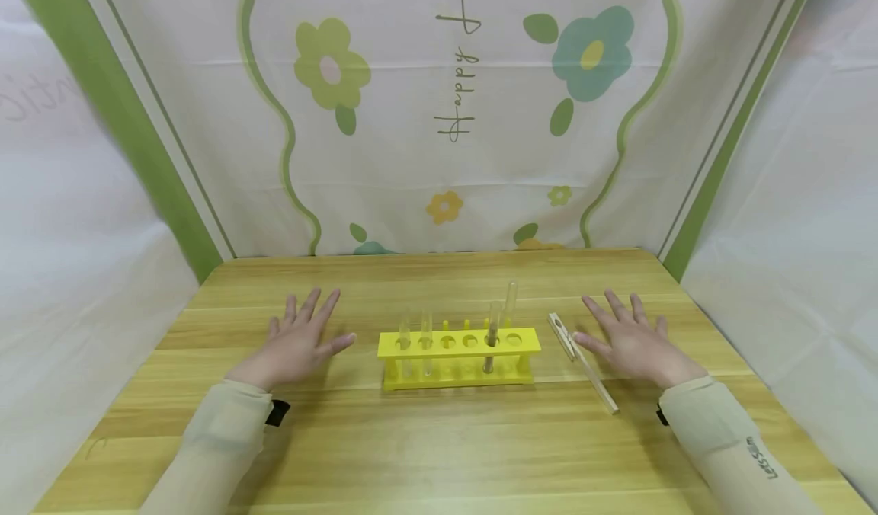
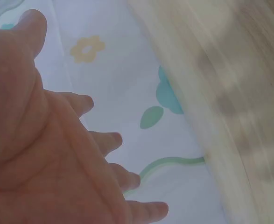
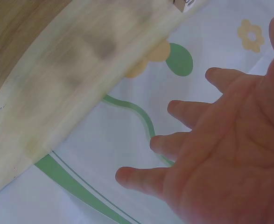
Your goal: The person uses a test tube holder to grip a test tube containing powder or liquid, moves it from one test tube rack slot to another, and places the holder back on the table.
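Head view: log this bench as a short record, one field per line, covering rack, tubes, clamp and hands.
rack: yellow rack, six holes, on the wooden table
clear tubes: two tubes, in the two leftmost holes
dark tube: tube with something dark inside, fifth hole from left
rear tube: upright tube, behind the rack's right end
clamp: wooden clamp, right of the rack
left hand: left hand, fingers spread, holding nothing
right hand: right hand, likewise

1. A tabletop booth [image 1: 89, 225] is shown, its wider room hidden from view.
2. The wood-grain table [image 1: 439, 454] is screened on three sides by pale printed fabric [image 1: 391, 157].
3. A lab-like touch is given by test tubes [image 1: 492, 336] in a yellow rack [image 1: 458, 382].
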`<act>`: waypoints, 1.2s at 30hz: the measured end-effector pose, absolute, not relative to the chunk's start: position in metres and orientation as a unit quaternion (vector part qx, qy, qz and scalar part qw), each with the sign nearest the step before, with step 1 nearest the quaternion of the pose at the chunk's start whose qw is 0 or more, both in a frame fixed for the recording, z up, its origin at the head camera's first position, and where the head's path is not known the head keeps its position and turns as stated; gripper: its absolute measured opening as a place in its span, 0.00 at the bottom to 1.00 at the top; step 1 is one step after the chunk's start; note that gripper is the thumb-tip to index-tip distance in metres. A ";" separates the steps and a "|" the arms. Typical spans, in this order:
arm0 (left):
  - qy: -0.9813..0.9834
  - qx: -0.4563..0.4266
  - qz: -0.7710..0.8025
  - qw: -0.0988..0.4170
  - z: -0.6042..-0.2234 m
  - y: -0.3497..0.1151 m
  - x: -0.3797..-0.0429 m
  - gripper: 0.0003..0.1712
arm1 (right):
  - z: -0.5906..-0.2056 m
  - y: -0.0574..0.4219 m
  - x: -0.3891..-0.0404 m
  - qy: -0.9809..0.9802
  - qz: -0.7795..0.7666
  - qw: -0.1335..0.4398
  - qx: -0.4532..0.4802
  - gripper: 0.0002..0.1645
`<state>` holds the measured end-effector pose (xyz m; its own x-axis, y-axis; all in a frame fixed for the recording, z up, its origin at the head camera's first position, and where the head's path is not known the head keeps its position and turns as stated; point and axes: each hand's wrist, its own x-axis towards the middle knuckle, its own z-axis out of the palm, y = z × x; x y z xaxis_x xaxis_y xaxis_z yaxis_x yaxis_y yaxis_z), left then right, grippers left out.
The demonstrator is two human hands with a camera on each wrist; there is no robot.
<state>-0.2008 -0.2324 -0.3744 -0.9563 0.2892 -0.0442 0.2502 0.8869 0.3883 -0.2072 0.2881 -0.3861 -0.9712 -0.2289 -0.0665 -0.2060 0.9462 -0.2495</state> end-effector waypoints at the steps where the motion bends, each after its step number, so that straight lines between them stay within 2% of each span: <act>1: 0.968 0.142 0.199 0.051 -0.375 -0.233 -0.201 0.52 | -0.386 0.288 -0.207 0.985 -0.121 0.046 -0.111 0.50; 8: 0.942 0.179 0.279 0.054 -0.379 -0.235 -0.207 0.45 | -0.386 0.288 -0.208 0.985 -0.125 0.035 -0.118 0.48; 12: 0.914 0.195 0.352 0.059 -0.378 -0.234 -0.207 0.38 | -0.386 0.288 -0.209 0.985 -0.105 0.000 -0.135 0.47; 17: 0.868 0.206 0.446 0.066 -0.381 -0.230 -0.202 0.31 | -0.384 0.287 -0.211 0.982 -0.098 -0.050 -0.152 0.42; 22: 0.821 0.200 0.527 0.097 -0.387 -0.219 -0.198 0.27 | -0.382 0.288 -0.214 0.980 -0.128 -0.051 -0.142 0.36; 28: 0.792 0.191 0.564 0.132 -0.400 -0.208 -0.197 0.30 | -0.384 0.288 -0.216 0.979 -0.144 -0.046 -0.135 0.31; 36: 0.802 0.181 0.550 0.150 -0.413 -0.197 -0.193 0.32 | -0.389 0.283 -0.214 0.980 -0.140 -0.041 -0.137 0.26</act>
<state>-0.1925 -0.1969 -0.4134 -0.8893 0.4555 -0.0406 0.1264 0.3302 0.9354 -0.2135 0.2826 -0.3885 -0.9592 -0.2563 0.1191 -0.2794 0.9234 -0.2630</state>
